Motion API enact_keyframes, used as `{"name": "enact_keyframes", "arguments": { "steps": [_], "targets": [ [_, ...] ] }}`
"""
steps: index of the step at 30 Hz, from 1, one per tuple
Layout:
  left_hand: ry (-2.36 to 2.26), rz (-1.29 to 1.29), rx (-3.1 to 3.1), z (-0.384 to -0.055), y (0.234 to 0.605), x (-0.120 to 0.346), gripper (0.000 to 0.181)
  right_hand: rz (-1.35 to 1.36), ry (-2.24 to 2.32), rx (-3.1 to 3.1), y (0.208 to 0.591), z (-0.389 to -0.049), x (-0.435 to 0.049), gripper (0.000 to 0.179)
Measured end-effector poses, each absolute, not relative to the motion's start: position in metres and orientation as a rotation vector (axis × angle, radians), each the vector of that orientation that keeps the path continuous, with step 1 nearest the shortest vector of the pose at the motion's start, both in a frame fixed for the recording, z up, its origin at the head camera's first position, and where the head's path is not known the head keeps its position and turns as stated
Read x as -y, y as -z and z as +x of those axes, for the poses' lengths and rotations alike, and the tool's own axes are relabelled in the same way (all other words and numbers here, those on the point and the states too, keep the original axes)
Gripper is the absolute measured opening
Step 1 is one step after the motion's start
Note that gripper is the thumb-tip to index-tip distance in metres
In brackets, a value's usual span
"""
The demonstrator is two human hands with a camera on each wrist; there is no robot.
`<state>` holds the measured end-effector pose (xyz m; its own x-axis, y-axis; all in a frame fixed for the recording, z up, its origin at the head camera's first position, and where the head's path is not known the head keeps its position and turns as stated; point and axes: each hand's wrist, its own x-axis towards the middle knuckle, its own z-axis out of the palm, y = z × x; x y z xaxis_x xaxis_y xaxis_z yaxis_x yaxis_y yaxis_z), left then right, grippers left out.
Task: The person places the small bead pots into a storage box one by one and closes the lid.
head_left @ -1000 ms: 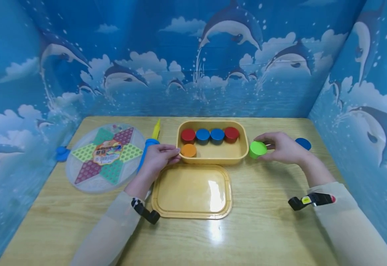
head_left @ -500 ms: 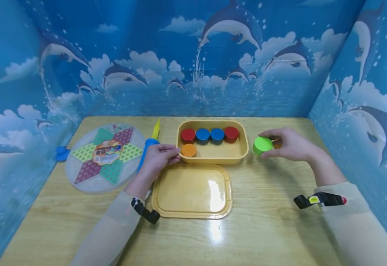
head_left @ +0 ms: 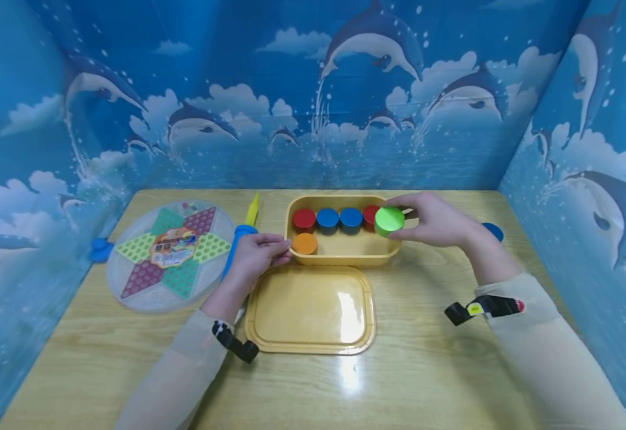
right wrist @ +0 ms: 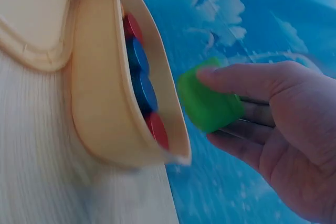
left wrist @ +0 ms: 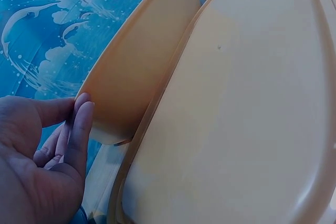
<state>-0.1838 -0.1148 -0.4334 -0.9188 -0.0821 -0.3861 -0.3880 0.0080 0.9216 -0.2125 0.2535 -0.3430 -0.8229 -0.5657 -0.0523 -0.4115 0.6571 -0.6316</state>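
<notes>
My left hand (head_left: 255, 257) pinches the left rim of a tan plastic box (head_left: 345, 260); in the left wrist view its thumb and fingertips meet at the box's edge. My right hand (head_left: 433, 221) holds a bright green cylinder (head_left: 389, 221) between thumb and fingers, raised over the box's right end. In the right wrist view the green cylinder (right wrist: 210, 98) shows beyond the box's rim. Inside stands a back row: a red cylinder (head_left: 304, 219), two blue cylinders (head_left: 328, 220) and another red one partly hidden by the green. An orange cylinder (head_left: 304, 243) sits at front left.
The box's tan lid (head_left: 307, 310) lies flat in front of it. Left are a round star-patterned game board (head_left: 172, 254), a blue and yellow toy (head_left: 245, 228) and a small blue piece (head_left: 101, 249). A dark blue round piece (head_left: 493, 232) lies beyond the right wrist.
My right hand first drew back slightly to the right, then moved left with the green cylinder, from beside the box to over its right end. The left hand has stayed at the rim.
</notes>
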Motion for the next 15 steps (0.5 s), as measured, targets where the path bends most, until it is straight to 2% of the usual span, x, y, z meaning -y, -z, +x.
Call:
{"name": "enact_keyframes", "arguments": {
  "steps": [9, 15],
  "targets": [
    [-2.004, -0.497, -2.063, -0.185, 0.435, 0.115, 0.026, -0.900, 0.884, -2.505, 0.368, -0.235, -0.201, 0.067],
    [-1.991, -0.510, -2.068, -0.185, 0.436, 0.116, 0.026, -0.936, 0.810, -2.467, 0.382, -0.242, -0.176, 0.064]
  ]
}}
